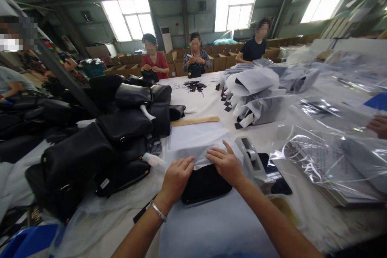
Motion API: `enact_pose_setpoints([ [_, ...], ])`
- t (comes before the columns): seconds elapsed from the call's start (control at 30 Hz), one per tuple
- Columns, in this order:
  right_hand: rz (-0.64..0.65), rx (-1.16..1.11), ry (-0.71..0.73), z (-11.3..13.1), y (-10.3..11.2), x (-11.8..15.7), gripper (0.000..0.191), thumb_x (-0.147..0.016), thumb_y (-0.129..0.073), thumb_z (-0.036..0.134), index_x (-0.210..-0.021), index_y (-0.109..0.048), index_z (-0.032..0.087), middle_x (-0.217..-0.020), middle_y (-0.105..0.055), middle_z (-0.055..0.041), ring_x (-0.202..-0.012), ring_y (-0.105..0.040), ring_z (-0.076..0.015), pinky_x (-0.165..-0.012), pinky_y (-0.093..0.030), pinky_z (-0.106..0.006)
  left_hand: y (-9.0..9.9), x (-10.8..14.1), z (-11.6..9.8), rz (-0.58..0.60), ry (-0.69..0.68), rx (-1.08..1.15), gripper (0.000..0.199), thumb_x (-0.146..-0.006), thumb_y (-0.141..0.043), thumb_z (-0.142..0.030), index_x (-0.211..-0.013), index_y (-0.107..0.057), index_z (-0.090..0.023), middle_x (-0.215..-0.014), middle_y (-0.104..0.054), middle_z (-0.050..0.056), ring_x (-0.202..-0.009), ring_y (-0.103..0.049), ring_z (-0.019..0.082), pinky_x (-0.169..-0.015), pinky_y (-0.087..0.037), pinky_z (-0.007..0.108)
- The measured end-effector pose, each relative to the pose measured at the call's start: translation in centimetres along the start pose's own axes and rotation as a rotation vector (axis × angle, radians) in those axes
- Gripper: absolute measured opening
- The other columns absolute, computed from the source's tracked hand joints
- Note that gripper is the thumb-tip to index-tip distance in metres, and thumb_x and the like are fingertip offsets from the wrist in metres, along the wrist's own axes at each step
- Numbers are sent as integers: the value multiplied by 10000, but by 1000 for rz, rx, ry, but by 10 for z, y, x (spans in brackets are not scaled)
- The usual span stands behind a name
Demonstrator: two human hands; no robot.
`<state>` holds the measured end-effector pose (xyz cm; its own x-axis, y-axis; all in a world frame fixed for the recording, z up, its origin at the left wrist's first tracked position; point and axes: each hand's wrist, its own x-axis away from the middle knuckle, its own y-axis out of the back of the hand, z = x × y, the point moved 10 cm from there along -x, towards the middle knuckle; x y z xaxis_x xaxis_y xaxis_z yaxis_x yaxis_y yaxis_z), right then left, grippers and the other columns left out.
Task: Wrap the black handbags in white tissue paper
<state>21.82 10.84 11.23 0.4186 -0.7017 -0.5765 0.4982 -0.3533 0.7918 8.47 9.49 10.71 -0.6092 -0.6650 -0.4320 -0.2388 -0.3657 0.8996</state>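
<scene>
A black bag (207,185) lies flat in front of me on thin white wrapping paper (211,225). The paper's far part (196,139) comes over the bag's far edge. My left hand (178,175), with a silver bangle at the wrist, rests on the bag's left side, its fingers lying over the paper's edge. On the right side, my right hand (225,165) lies with fingers stretched on the paper and one finger apart from the others. Both hands look open and press down; their fingertips nearly meet. The bag's far end is hidden under the paper.
Black bags (123,125) are heaped at left. A tape dispenser (249,155) and dark phone-like slab (279,179) sit at right, beside clear plastic bags (329,157). Wrapped bundles (254,84) are piled beyond. Co-workers (196,58) are across the table; another person's hand (377,125) shows at right.
</scene>
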Motion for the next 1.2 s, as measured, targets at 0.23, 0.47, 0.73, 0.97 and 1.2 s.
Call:
enact_pose_setpoints([
  [0.23, -42, -41, 23, 3, -14, 30, 437, -947, -405, 68, -1221, -668, 284, -1243, -690, -30, -1199, -618, -194, -1158, -335, -498, 5, 6, -3, -83, -28, 109, 186, -970, -470, -153, -978, -649, -205, -1235, -688, 49, -1172, -621, 209, -1107, -413, 489],
  [0.47, 2, -54, -11, -1, -14, 36, 444, -936, -401, 41, -1209, -668, 269, -1264, -680, -14, -1216, -606, -197, -1173, -300, -495, -8, 5, -2, -19, -18, 188, 191, -972, -438, -138, -1000, -625, -165, -1318, -640, 120, -1286, -552, 239, -1046, -500, 423],
  [0.73, -158, -188, -673, -45, 31, 121, 450, -915, -578, 316, -1346, -560, 190, -1208, -687, -135, -1048, -685, -289, -940, -551, -464, -14, 7, 3, 4, 48, 256, 176, -981, -436, -176, -984, -612, -173, -1315, -642, 112, -1307, -532, 246, -1054, -488, 423],
  [0.97, 26, -904, -1104, -57, -44, 159, 774, -845, -661, 416, -1504, -318, 198, -871, -748, -54, -733, -736, -242, -620, -646, -390, -12, 8, 10, 3, 109, 295, 177, -981, -446, -219, -974, -622, -203, -1322, -642, 73, -1291, -548, 225, -1028, -510, 398],
  [1.2, -70, -1225, -1159, -38, -55, 144, 852, -786, -745, 391, -1491, -306, 203, -966, -733, -71, -830, -727, -238, -656, -659, -421, -5, 10, 8, -22, 80, 271, 180, -976, -463, -231, -972, -642, -216, -1261, -680, 60, -1233, -598, 213, -1003, -531, 393],
])
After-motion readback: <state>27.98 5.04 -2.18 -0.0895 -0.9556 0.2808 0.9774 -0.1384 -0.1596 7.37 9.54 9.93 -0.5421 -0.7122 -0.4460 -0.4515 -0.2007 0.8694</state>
